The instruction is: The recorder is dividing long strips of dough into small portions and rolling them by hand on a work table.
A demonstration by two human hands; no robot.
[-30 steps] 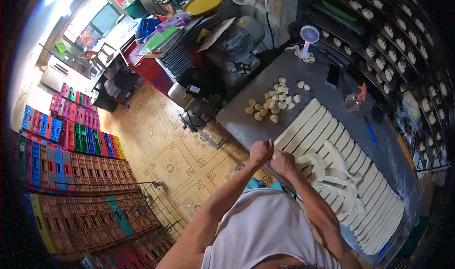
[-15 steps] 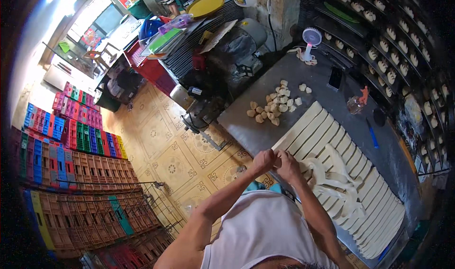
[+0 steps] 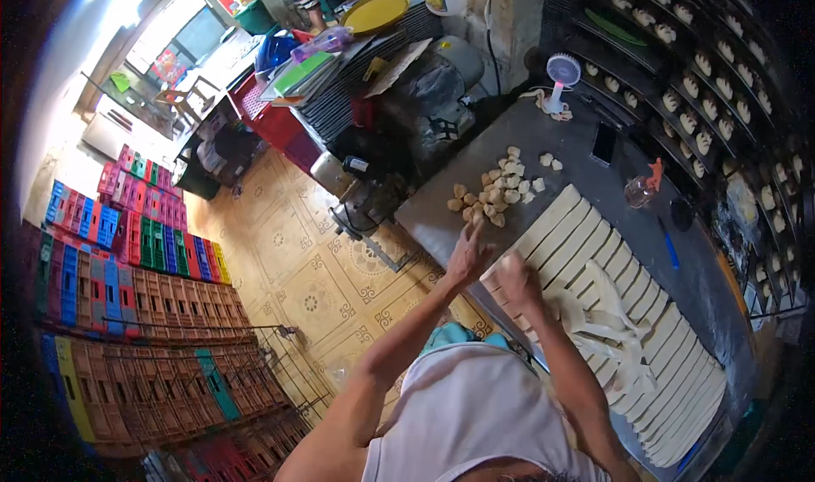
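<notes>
1) Left hand (image 3: 469, 253), fingers stretched apart, points at the pieces (image 3: 512, 196) on the table (image 3: 435, 200), far left; a brush could scatter them
2) Right hand (image 3: 518, 281) curls over the left edge of the strips (image 3: 671, 355); whether it grips anything I cannot tell; leaning down could squash them

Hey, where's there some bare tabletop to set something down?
There's bare tabletop between the dough strips and the slim blue tool, and between the small dough pieces and the fan. It's crowded across the strips, with loose dough on top and the right hand over one end, and at the dough pieces, where the left hand is.
</notes>
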